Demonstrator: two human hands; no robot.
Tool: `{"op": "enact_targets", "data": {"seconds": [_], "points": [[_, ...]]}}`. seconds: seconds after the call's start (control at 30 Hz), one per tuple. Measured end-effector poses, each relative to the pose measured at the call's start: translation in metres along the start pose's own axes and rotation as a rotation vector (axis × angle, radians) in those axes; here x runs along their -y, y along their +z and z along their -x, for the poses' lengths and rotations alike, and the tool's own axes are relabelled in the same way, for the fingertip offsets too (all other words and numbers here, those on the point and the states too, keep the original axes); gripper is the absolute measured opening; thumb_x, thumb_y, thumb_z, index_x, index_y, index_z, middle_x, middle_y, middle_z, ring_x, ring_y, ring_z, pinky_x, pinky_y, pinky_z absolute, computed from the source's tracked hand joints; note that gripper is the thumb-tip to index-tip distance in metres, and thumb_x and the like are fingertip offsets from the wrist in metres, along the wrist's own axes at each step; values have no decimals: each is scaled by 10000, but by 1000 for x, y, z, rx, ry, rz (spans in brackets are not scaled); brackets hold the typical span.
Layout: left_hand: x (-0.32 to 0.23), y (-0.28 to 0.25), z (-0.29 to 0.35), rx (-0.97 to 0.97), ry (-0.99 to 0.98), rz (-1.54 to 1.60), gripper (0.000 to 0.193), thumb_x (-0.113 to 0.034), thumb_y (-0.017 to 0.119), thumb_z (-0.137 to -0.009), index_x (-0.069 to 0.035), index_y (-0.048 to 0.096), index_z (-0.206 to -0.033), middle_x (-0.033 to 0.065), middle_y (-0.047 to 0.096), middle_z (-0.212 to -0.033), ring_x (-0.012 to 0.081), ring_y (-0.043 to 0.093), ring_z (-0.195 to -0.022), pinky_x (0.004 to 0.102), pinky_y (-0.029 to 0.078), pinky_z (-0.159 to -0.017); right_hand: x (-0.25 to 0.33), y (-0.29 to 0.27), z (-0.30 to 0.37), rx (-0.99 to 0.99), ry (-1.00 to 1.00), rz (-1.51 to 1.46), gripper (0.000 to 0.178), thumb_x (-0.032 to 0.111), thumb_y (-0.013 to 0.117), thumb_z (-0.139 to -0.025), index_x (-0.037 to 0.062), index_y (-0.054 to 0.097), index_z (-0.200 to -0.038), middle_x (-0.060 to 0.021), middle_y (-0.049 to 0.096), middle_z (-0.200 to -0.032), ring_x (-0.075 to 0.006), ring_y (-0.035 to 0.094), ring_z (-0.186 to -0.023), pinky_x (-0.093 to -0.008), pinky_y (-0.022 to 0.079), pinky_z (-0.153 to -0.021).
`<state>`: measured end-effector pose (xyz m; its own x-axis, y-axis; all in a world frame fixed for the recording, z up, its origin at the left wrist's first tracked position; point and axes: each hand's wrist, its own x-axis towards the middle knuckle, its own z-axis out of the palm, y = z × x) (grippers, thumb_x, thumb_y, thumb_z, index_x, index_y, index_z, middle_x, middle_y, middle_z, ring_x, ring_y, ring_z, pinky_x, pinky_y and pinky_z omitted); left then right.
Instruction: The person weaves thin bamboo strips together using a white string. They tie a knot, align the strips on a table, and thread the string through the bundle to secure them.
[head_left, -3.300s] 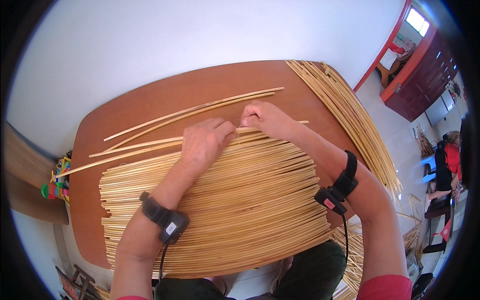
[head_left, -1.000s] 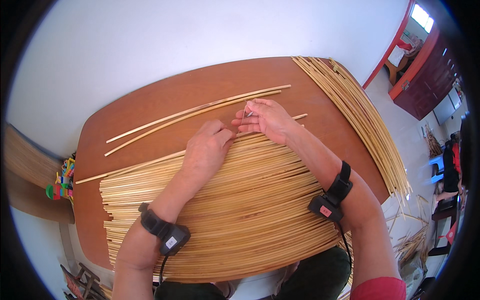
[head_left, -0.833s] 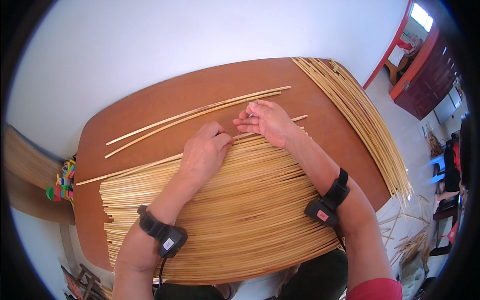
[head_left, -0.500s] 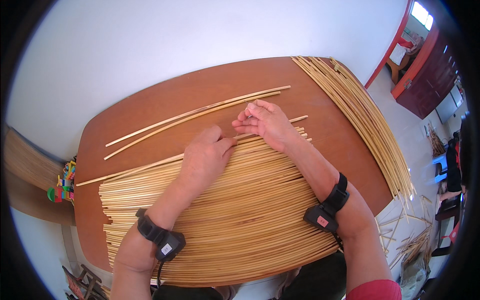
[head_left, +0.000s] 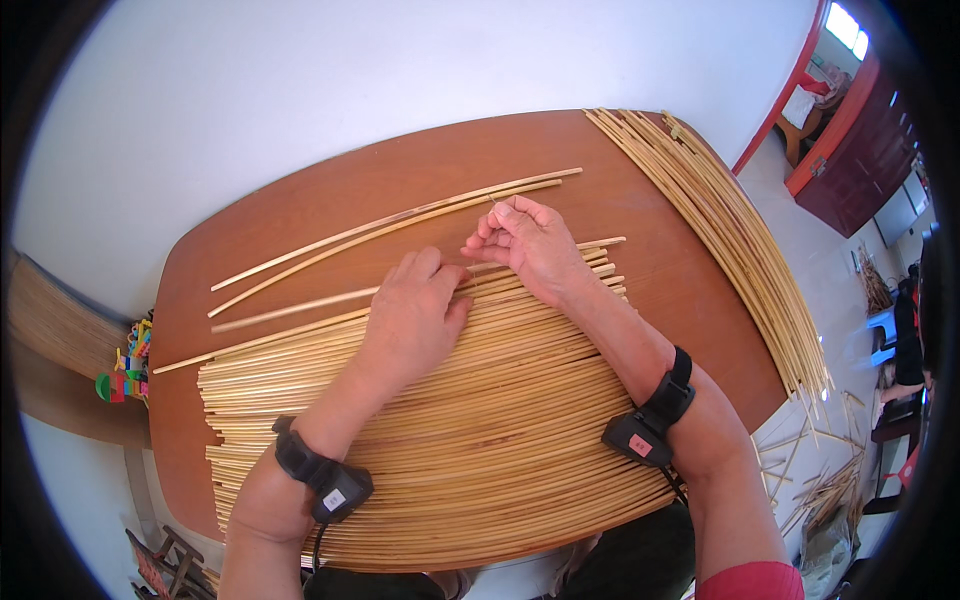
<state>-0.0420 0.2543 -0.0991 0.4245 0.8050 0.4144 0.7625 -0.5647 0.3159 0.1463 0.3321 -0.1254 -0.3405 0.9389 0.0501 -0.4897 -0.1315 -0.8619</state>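
A broad mat of pale yellow reed-like sticks (head_left: 470,430) lies across the near part of the table, its sticks side by side. My left hand (head_left: 418,305) bends over its far edge, fingers round a single loose stick (head_left: 300,308) that slants just beyond the mat; the stick's middle is hidden by the hand. My right hand (head_left: 525,240), palm partly turned up, is closed in a pinch above the same stick's right part. A thin, dark, needle-like piece (head_left: 492,200) pokes out between its thumb and forefinger; any thread is too fine to make out.
Two loose sticks (head_left: 400,218) lie farther back on the brown table (head_left: 330,190). A long bundle of sticks (head_left: 715,240) covers its right side. A white wall (head_left: 400,70) stands behind. Bright toy blocks (head_left: 130,365) are at the left; stick scraps (head_left: 825,490) litter the floor right.
A loose stick now lies away from the mat's far edge, its left end shifted farther back. My left hand has opened out slightly over it; my right hand has hardly moved.
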Motion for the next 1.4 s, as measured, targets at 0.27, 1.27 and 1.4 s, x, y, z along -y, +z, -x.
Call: {"op": "enact_targets", "data": {"seconds": [0.27,1.27,1.4], "points": [[8,-2,-5,71,50,127,224,-63,693,-802,-29,646,-1018,134,539,-937,336,572,-922,445,487,-801,-1,2,1,-55,-22,23,211,123,458,-1063,-6,554,-926,-106,595,-888,-201,643,-821,-453,621,-867],[25,2,-7,116,89,180,260,55,643,-862,-37,701,-1099,134,626,-1056,332,598,-988,411,506,-854,-3,3,2,-111,-48,51,240,146,444,-1071,-19,553,-936,-98,584,-877,-185,632,-828,-427,635,-852],[21,2,-6,89,102,108,263,56,625,-867,-39,704,-1099,140,623,-1062,333,596,-1001,415,505,-851,-2,3,-1,-54,-56,172,230,156,459,-1068,-23,551,-955,-105,595,-893,-198,659,-866,-400,632,-844]]}}
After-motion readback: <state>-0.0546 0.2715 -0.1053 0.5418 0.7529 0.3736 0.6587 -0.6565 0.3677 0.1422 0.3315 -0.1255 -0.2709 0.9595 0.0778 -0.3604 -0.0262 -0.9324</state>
